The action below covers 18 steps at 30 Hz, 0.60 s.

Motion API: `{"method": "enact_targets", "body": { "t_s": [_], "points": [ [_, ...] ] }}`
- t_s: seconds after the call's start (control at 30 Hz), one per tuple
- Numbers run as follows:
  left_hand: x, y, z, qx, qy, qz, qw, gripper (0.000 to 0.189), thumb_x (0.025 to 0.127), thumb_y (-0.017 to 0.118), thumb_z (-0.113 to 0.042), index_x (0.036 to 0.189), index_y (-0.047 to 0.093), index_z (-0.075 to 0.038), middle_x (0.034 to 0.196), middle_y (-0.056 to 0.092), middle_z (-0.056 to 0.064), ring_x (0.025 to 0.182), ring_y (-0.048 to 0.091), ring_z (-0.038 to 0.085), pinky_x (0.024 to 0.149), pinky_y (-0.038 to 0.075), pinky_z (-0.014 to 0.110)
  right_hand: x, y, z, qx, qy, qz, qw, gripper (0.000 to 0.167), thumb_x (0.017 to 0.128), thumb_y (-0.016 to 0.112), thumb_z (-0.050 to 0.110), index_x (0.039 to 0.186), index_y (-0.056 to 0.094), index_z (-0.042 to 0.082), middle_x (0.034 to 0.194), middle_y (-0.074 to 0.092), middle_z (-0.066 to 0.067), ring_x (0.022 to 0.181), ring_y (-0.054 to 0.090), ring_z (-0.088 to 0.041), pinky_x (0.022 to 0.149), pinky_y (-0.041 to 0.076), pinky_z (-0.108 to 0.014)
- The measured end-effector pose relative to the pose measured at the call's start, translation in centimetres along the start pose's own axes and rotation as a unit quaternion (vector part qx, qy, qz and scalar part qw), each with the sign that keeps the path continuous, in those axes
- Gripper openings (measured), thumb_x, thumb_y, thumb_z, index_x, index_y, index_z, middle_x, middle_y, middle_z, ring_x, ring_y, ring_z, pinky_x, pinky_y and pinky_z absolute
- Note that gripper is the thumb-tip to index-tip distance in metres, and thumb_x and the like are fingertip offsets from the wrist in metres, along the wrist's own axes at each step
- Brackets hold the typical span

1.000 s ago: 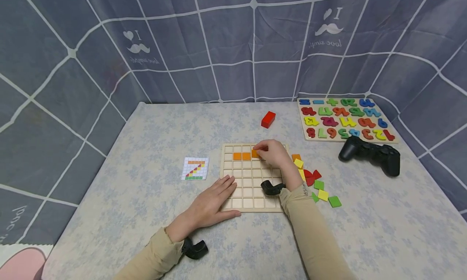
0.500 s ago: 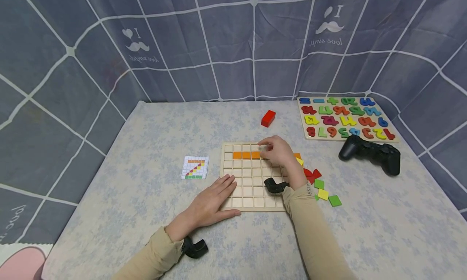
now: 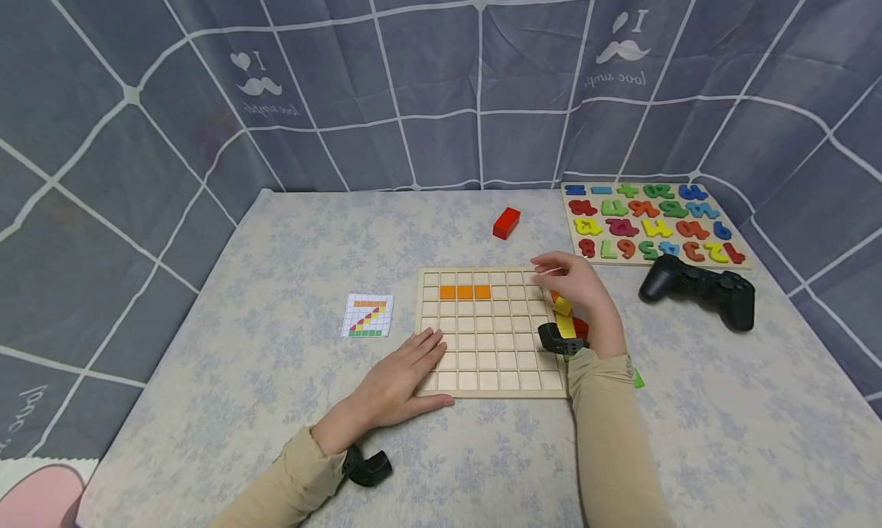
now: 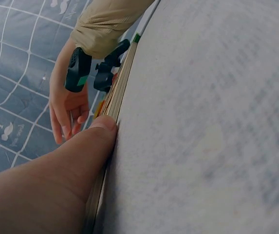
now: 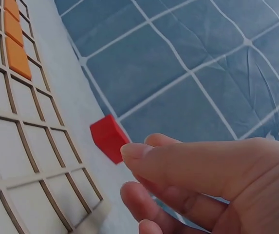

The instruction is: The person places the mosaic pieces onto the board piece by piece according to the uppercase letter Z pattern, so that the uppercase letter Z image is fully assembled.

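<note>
A wooden grid board [image 3: 488, 343] lies on the table. Three orange square tiles [image 3: 465, 292] sit side by side in its second row from the back. My left hand [image 3: 394, 382] rests flat on the board's front left corner, thumb along the front edge. Over the back right edge of the board hovers my right hand [image 3: 577, 289], fingers loosely bent. Nothing shows between its fingers [image 5: 171, 163] in the right wrist view. Beneath and beside it are loose yellow tiles [image 3: 565, 326] and an orange tile, partly hidden by the hand and wrist.
A pattern card [image 3: 367, 315] lies left of the board. Behind the board is a red block [image 3: 506, 223]. At the back right stand a number puzzle board [image 3: 634, 263] and a black game controller [image 3: 697, 292]. A green tile [image 3: 638, 378] peeks out beside the right sleeve.
My right hand has set the third orange tile into the board's grid, let go, and moved right toward the loose tiles. The left hand has stayed still.
</note>
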State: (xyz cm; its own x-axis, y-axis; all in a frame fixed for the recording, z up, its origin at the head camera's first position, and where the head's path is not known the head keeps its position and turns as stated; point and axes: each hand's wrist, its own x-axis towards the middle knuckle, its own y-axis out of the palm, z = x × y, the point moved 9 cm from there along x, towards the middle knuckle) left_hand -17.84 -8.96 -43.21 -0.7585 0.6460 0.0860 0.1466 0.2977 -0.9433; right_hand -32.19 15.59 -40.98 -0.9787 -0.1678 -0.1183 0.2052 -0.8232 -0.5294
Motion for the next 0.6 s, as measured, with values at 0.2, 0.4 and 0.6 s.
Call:
{"method": "enact_targets", "body": {
  "t_s": [0.2,0.4,0.6],
  "points": [
    [0.0,0.1,0.1,-0.004,-0.004,0.002,1.0,0.081,0.089,0.05,-0.06,0.145,0.035,-0.002,0.152,0.026,0.01,0.142,0.015,0.019,0.116,0.015,0.03,-0.4,-0.7,-0.9,0.003,0.005,0.009,0.9999,0.041,0.092,0.062,0.016,0.129,0.055,0.0,0.119,0.057,-0.022,0.103,0.055,-0.033,0.081,0.048,-0.034],
    [0.0,0.0,0.0,-0.007,-0.001,-0.003,1.0,0.081,0.089,0.05,-0.06,0.144,0.035,-0.002,0.152,0.027,0.01,0.142,0.015,0.019,0.116,0.015,0.03,-0.7,-1.3,-2.4,0.03,0.039,0.007,0.9988,0.041,0.092,0.063,0.017,0.129,0.055,0.002,0.123,0.055,-0.02,0.105,0.052,-0.032,0.086,0.047,-0.036],
    [0.0,-0.1,0.0,-0.008,0.002,-0.005,1.0,0.081,0.089,0.05,-0.06,0.144,0.035,-0.002,0.152,0.027,0.011,0.142,0.016,0.019,0.116,0.015,0.029,-0.9,-1.4,-3.7,0.062,0.075,0.015,0.9951,0.043,0.091,0.063,0.02,0.13,0.053,0.004,0.125,0.051,-0.019,0.106,0.048,-0.032,0.089,0.043,-0.039]
  ]
}}
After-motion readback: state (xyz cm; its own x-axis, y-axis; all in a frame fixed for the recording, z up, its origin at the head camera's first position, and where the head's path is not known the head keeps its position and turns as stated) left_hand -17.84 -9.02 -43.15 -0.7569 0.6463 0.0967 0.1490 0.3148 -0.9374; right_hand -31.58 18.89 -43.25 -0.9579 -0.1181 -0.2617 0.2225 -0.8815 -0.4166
